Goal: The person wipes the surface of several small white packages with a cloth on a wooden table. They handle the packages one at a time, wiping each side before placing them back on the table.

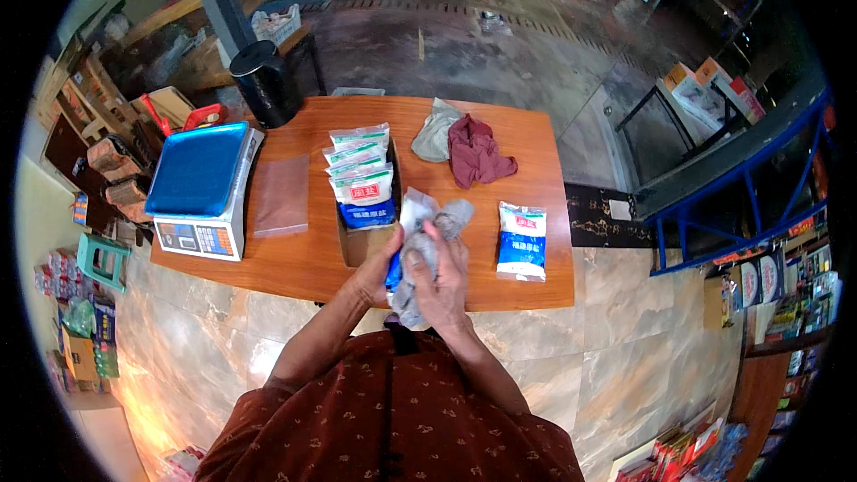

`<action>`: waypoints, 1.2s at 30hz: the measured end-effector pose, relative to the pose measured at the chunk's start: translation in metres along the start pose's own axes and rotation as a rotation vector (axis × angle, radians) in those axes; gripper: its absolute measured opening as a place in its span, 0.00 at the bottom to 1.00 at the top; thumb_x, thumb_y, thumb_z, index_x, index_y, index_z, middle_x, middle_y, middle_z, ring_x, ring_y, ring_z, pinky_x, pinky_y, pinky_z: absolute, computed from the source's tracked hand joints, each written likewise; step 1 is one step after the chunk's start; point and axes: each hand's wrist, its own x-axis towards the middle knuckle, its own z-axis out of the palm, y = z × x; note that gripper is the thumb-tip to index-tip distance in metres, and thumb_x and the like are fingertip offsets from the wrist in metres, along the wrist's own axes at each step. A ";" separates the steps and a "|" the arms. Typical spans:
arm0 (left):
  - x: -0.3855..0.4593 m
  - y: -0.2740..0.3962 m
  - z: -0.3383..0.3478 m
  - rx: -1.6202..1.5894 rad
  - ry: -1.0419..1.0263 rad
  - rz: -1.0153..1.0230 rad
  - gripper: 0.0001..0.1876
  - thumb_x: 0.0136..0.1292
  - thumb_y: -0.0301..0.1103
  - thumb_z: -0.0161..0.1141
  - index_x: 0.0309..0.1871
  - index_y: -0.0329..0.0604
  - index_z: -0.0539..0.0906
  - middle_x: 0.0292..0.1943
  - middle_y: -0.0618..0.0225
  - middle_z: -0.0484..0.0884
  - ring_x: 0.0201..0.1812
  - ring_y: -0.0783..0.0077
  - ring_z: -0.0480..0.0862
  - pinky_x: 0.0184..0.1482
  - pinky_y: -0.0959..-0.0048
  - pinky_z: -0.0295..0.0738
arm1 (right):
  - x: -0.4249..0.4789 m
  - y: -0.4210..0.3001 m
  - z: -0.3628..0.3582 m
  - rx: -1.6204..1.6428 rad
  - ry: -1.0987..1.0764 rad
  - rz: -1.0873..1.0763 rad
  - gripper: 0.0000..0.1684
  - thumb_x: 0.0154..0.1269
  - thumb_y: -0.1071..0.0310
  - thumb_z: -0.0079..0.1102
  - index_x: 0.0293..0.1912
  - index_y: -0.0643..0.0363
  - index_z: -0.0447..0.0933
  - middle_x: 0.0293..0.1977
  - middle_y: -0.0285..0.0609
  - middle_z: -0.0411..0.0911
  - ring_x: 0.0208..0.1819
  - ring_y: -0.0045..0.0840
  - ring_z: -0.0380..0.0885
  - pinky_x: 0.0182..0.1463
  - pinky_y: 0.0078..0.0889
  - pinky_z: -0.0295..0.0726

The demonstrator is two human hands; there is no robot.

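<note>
My left hand (pixel 376 269) grips a white-and-blue plastic packet (pixel 394 273) over the front edge of the wooden table (pixel 294 272). A crumpled grey cloth (pixel 456 215) is in my right hand (pixel 443 276), pressed against the packet and covering much of it. Just left of my hands, a low cardboard box (pixel 356 249) holds several similar packets (pixel 364 198) standing in a leaning row at its far part. Another such packet (pixel 521 242) lies flat on the table to the right.
A scale with a blue tray (pixel 197 169) stands at the table's left, beside a clear plastic bag (pixel 282 195). A black lidded container (pixel 266 86) is at the back left corner. Grey (pixel 432 132) and maroon (pixel 477 152) cloths lie at the back. Stocked shelves (pixel 797 294) line the right.
</note>
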 end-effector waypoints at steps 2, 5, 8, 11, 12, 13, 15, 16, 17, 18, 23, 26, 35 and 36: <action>-0.005 0.000 -0.022 -0.151 -0.103 -0.019 0.32 0.62 0.56 0.47 0.61 0.43 0.63 0.54 0.57 0.72 0.53 0.59 0.74 0.55 0.58 0.71 | 0.010 -0.003 0.005 -0.296 -0.036 -0.240 0.21 0.56 0.65 0.56 0.50 0.62 0.73 0.43 0.55 0.71 0.52 0.43 0.66 0.54 0.43 0.66; -0.014 -0.006 -0.044 -0.230 -0.160 -0.105 0.37 0.56 0.57 0.54 0.63 0.44 0.62 0.58 0.52 0.68 0.56 0.45 0.71 0.51 0.38 0.66 | 0.035 0.025 0.006 -0.262 0.033 -0.178 0.16 0.57 0.65 0.55 0.44 0.62 0.75 0.38 0.52 0.75 0.44 0.39 0.72 0.49 0.39 0.70; -0.027 -0.005 -0.028 -0.331 -0.347 -0.175 0.42 0.51 0.63 0.54 0.66 0.51 0.57 0.64 0.47 0.57 0.60 0.34 0.61 0.50 0.33 0.61 | 0.048 0.066 -0.006 0.226 -0.112 0.451 0.11 0.59 0.67 0.54 0.39 0.63 0.77 0.32 0.45 0.79 0.33 0.27 0.78 0.37 0.27 0.75; -0.033 -0.011 -0.031 -0.440 -0.450 -0.211 0.49 0.47 0.66 0.56 0.68 0.53 0.51 0.65 0.40 0.51 0.60 0.30 0.60 0.48 0.30 0.62 | 0.055 0.072 -0.033 0.857 -0.198 0.669 0.17 0.61 0.68 0.51 0.47 0.68 0.74 0.35 0.43 0.79 0.33 0.22 0.78 0.36 0.19 0.77; -0.028 -0.010 -0.033 -0.420 -0.472 -0.235 0.48 0.49 0.67 0.53 0.69 0.53 0.50 0.65 0.39 0.51 0.59 0.29 0.60 0.47 0.29 0.62 | 0.055 0.069 -0.037 0.915 -0.351 0.651 0.18 0.60 0.67 0.51 0.49 0.67 0.73 0.36 0.42 0.78 0.33 0.22 0.77 0.37 0.20 0.76; -0.025 -0.012 -0.036 -0.440 -0.502 -0.242 0.46 0.52 0.68 0.49 0.69 0.53 0.50 0.65 0.40 0.50 0.58 0.27 0.60 0.46 0.27 0.61 | 0.058 0.060 -0.037 0.980 -0.509 0.628 0.20 0.59 0.66 0.50 0.50 0.66 0.71 0.37 0.41 0.77 0.34 0.22 0.77 0.38 0.20 0.76; -0.028 -0.012 -0.034 -0.382 -0.401 -0.190 0.39 0.56 0.64 0.45 0.67 0.52 0.55 0.63 0.45 0.58 0.57 0.27 0.62 0.43 0.29 0.64 | 0.053 0.044 -0.026 0.538 -0.661 0.404 0.23 0.56 0.63 0.58 0.50 0.65 0.71 0.37 0.39 0.76 0.37 0.20 0.75 0.41 0.20 0.75; -0.029 -0.011 -0.031 -0.349 -0.353 -0.168 0.36 0.58 0.62 0.44 0.66 0.52 0.58 0.62 0.48 0.61 0.56 0.27 0.63 0.41 0.31 0.66 | 0.051 0.042 -0.019 0.345 -0.706 0.257 0.25 0.55 0.62 0.62 0.50 0.65 0.71 0.37 0.38 0.76 0.38 0.18 0.74 0.43 0.20 0.74; -0.030 -0.011 -0.030 -0.398 -0.374 -0.162 0.35 0.59 0.61 0.44 0.66 0.53 0.59 0.61 0.47 0.63 0.56 0.26 0.63 0.41 0.28 0.64 | 0.048 0.048 -0.020 0.337 -0.668 0.348 0.25 0.54 0.62 0.64 0.49 0.65 0.72 0.36 0.38 0.77 0.38 0.19 0.74 0.43 0.21 0.73; -0.032 -0.010 -0.032 -0.395 -0.344 -0.164 0.35 0.59 0.61 0.44 0.66 0.53 0.58 0.61 0.47 0.62 0.56 0.26 0.63 0.41 0.28 0.64 | 0.046 0.050 -0.020 0.326 -0.640 0.435 0.24 0.53 0.63 0.65 0.47 0.65 0.73 0.36 0.38 0.77 0.39 0.20 0.74 0.44 0.21 0.73; -0.021 -0.011 -0.025 -0.450 -0.367 -0.146 0.38 0.56 0.62 0.49 0.66 0.51 0.58 0.62 0.47 0.61 0.60 0.35 0.63 0.49 0.29 0.60 | 0.035 0.101 -0.028 0.602 0.031 0.666 0.18 0.52 0.68 0.65 0.43 0.64 0.76 0.34 0.40 0.78 0.34 0.20 0.76 0.38 0.21 0.75; -0.014 -0.002 -0.031 -0.581 -0.309 -0.062 0.42 0.52 0.62 0.54 0.66 0.48 0.57 0.63 0.47 0.60 0.60 0.38 0.63 0.53 0.29 0.55 | 0.039 0.078 -0.044 0.661 0.241 0.541 0.14 0.56 0.70 0.60 0.44 0.62 0.76 0.33 0.39 0.79 0.31 0.21 0.77 0.37 0.19 0.76; 0.037 -0.036 -0.075 -0.518 -0.126 0.126 0.26 0.61 0.54 0.50 0.54 0.45 0.72 0.50 0.60 0.76 0.51 0.60 0.76 0.57 0.58 0.67 | 0.003 0.010 0.007 -0.328 -0.249 -0.360 0.20 0.54 0.61 0.60 0.43 0.66 0.76 0.48 0.50 0.73 0.51 0.45 0.69 0.54 0.40 0.67; 0.036 -0.029 -0.065 -0.538 -0.173 0.078 0.25 0.61 0.54 0.50 0.53 0.45 0.73 0.49 0.60 0.77 0.50 0.59 0.77 0.56 0.58 0.68 | 0.002 0.018 0.002 -0.307 -0.198 -0.365 0.20 0.54 0.61 0.60 0.43 0.66 0.76 0.48 0.51 0.73 0.50 0.47 0.69 0.53 0.40 0.68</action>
